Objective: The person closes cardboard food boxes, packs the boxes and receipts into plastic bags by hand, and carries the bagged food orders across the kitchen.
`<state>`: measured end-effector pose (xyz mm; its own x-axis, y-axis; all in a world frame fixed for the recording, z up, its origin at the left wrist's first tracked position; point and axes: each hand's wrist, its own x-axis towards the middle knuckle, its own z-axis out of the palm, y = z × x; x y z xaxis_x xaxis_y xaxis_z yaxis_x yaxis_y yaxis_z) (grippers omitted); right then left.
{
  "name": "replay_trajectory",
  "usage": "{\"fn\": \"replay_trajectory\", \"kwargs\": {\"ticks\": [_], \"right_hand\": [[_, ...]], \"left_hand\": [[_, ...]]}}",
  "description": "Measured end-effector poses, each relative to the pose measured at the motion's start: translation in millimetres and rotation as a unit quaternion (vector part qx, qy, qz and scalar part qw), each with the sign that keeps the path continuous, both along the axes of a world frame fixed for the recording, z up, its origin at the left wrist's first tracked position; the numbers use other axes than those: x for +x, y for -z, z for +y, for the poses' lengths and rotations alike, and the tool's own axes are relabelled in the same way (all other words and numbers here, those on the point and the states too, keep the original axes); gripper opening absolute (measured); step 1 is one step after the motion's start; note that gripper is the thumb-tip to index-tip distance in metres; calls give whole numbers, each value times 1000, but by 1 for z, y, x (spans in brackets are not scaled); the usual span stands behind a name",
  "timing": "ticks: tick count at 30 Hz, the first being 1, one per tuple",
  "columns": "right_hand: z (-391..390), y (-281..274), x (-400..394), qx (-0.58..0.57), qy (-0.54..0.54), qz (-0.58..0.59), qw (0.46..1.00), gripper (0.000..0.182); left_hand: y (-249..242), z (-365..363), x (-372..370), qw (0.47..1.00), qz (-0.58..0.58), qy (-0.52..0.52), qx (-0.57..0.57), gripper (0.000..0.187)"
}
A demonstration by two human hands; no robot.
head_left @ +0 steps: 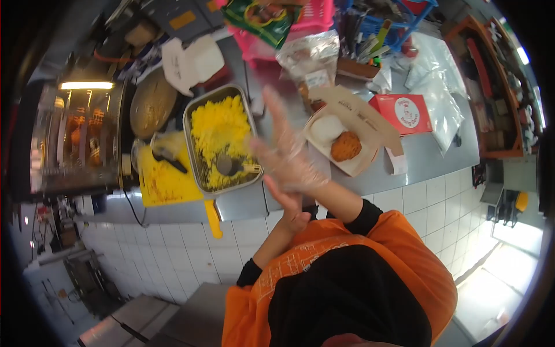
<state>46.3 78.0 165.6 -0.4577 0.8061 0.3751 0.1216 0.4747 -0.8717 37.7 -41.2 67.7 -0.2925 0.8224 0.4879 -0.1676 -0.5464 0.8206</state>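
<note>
My right hand [292,159] wears a clear plastic glove, its fingers spread and holding nothing, between the rice tray and the food box. My bare left hand [288,209] is against the lower edge of the glove, closed on its plastic; some fingers are hidden. Left of the hands, a metal tray [199,176] holds yellow rice [218,124] and a dark round scoop [225,165] with a pale handle. To the right stands an open cardboard box [367,118] with white rice [328,128] and a browned fried piece [346,146].
A yellow cutting board [165,182] and a yellow-handled tool [213,220] lie left of the tray, beside a lit glass cabinet [75,127]. A red box [403,114] and clear plastic bags [435,87] are on the right. A pink basket [315,14] stands at the back.
</note>
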Motion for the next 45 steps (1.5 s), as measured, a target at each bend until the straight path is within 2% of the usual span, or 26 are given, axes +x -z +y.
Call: {"fn": "replay_trajectory", "kwargs": {"ticks": [2,4,5,7,8,9,11,12,14,16,17,18,19,20,22,25,28,29,32,34,36,38,41,42,43,45], "right_hand": [[-7,1,7,-141,-67,-12,988,72],[-18,4,15,-266,-121,78,953,71],[-26,20,11,-295,-143,194,925,70],[-35,28,19,-275,-174,177,929,70],[-39,27,32,-221,-219,105,945,68],[-42,24,45,-158,-261,40,952,66],[-29,9,71,13,-356,20,934,59],[-2,1,85,113,-370,4,922,57],[68,-39,119,47,-275,-131,951,40],[175,-36,136,-98,-5,-50,994,30],[229,-73,142,242,76,-38,967,28],[270,-96,154,87,148,1,985,26],[324,-100,171,264,232,-22,936,25],[365,-111,188,175,216,-39,960,27],[428,-103,212,307,331,-166,877,29],[466,-98,224,162,299,-407,848,36],[494,-92,235,345,206,-498,769,25],[529,-89,243,220,202,-600,742,34],[471,-116,220,186,322,-506,778,29],[486,-112,228,272,366,-542,706,31],[491,-111,237,336,399,-492,697,28],[473,-99,239,490,414,-230,732,26],[293,-132,182,364,281,-151,875,18],[241,-131,170,308,289,-155,893,17],[211,-120,175,349,244,-151,892,18],[151,-87,175,310,194,-191,911,17]], "left_hand": [[-5,7,-15,999,-10,-6,-34,109],[-4,16,-28,997,26,-22,-64,106],[-28,33,-26,1000,-25,-9,-8,95],[-50,45,-26,992,-70,-105,-21,81],[-55,50,-31,984,-91,-153,-29,75],[-46,61,-51,876,116,-448,-135,66],[-63,60,-118,900,-203,-384,34,62],[-70,64,-166,877,-220,-421,73,62],[-73,58,-281,843,-25,-537,-24,64],[-62,31,-373,738,274,-589,-185,67],[-62,8,-389,705,388,-530,-268,69],[-71,-9,-386,672,480,-445,-347,68],[-81,-21,-380,621,560,-350,-422,68],[-92,-24,-365,639,507,-354,-459,66],[-106,-29,-327,664,392,-358,-526,61],[-55,-59,-315,691,394,-370,-481,49],[-56,-50,-234,719,463,-379,-354,41],[-54,-47,-213,728,476,-367,-330,40],[-56,-34,-161,759,474,-339,-291,40],[-53,-23,-142,787,472,-317,-240,38],[-51,-11,-120,811,469,-287,-201,33],[-45,2,-95,849,466,-194,-156,30],[-12,10,-65,872,468,-66,-130,34],[-6,10,-58,876,465,-27,-125,35],[-1,12,-54,883,454,-20,-119,35],[5,21,-47,896,430,-4,-107,35]]}}
